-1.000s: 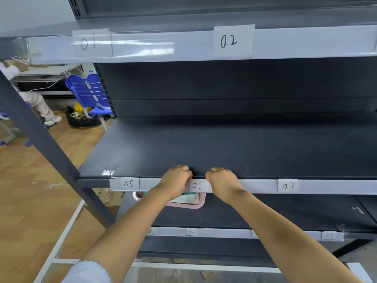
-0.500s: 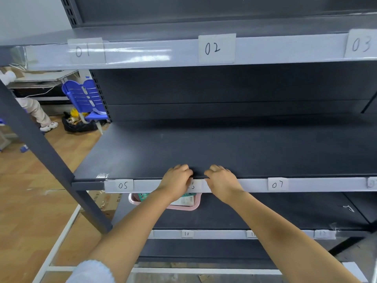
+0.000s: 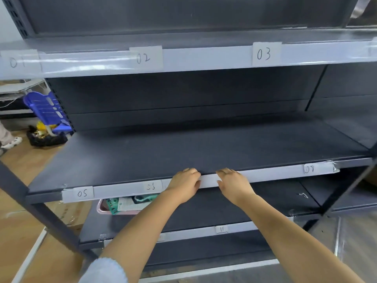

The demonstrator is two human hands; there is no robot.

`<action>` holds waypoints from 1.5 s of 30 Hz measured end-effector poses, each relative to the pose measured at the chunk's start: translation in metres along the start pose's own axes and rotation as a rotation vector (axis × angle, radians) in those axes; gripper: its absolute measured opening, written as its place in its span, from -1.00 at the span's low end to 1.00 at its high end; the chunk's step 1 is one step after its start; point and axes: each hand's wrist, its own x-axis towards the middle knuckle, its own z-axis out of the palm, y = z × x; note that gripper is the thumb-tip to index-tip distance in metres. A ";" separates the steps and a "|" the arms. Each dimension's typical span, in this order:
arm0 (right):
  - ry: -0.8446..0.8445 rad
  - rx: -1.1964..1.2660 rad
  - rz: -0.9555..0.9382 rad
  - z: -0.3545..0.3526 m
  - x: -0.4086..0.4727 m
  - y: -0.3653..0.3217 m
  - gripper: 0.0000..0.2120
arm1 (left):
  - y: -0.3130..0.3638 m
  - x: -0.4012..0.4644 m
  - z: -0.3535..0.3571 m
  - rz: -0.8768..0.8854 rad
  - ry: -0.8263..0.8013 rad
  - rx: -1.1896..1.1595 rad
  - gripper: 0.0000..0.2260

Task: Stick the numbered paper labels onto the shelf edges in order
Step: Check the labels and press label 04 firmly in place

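Note:
A dark grey shelving unit fills the view. The top shelf edge [image 3: 204, 58] carries paper labels 01 [image 3: 17, 62], 02 [image 3: 143, 58] and 03 [image 3: 263, 54]. On the middle shelf edge [image 3: 275, 173] sit labels 05 [image 3: 82, 193], 06 [image 3: 151, 186] and 08 [image 3: 309, 169]. My left hand [image 3: 184, 185] lies on that edge just right of 06, fingers over the top lip. My right hand [image 3: 232, 183] presses the strip a little further right, between 06 and 08; whatever is under it is hidden. Label 11 [image 3: 222, 229] shows on the lower shelf edge.
A pink tray [image 3: 101, 208] with packets sits on the lower shelf below label 06. A slanted grey upright [image 3: 30, 201] crosses at the left. Beyond it are a blue plastic chair [image 3: 48, 111], a black bag [image 3: 46, 138] and a person's foot [image 3: 9, 140] on the wooden floor.
Both hands slid right along the middle shelf edge, uncovering label 06. Label 07, earlier right of my right hand, is now out of sight. The view turned right, bringing 03 and 08 in.

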 end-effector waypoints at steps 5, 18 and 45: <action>-0.004 0.007 0.091 -0.008 -0.021 0.041 -0.68 | 0.035 0.009 0.003 0.016 0.016 0.002 -0.76; 0.009 0.087 0.105 -0.018 -0.018 0.070 -0.66 | 0.061 0.037 0.011 -0.020 0.017 0.014 -0.80; -0.030 -0.111 -0.178 -0.009 0.036 0.092 -0.74 | 0.072 0.070 0.019 -0.077 -0.012 0.044 -0.87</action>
